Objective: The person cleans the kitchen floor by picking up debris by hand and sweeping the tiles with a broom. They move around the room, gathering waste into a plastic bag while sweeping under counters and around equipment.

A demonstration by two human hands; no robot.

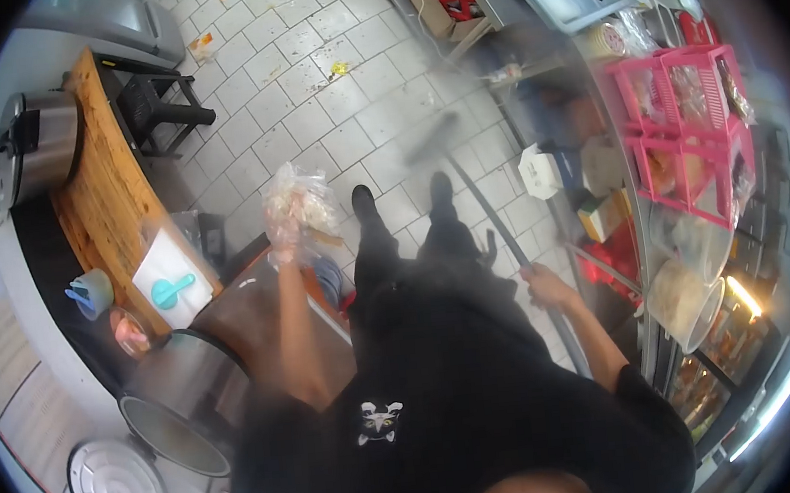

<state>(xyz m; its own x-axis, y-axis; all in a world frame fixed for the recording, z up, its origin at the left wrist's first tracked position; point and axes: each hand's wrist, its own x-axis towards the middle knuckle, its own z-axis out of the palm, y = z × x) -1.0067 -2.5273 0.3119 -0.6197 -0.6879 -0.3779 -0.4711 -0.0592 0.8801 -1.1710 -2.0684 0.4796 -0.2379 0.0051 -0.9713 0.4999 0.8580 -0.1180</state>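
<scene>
My right hand (549,287) is closed round the grey handle of a broom (487,205). The handle slants from beside my hip to the floor, and its dark head is smeared by motion on the tiles ahead of my right shoe. On the other side, my left hand (287,241) grips a clear plastic bag (302,198) with pale contents, held up over the floor beside the counter. The plastic covers part of the fingers.
Orange and yellow scraps (339,68) lie on the tiled floor (308,113). To the left are a wooden counter (111,168), a black stool (157,108), a cooker (43,146) and a large pot (179,406). Shelving with pink baskets (686,132) lines the right.
</scene>
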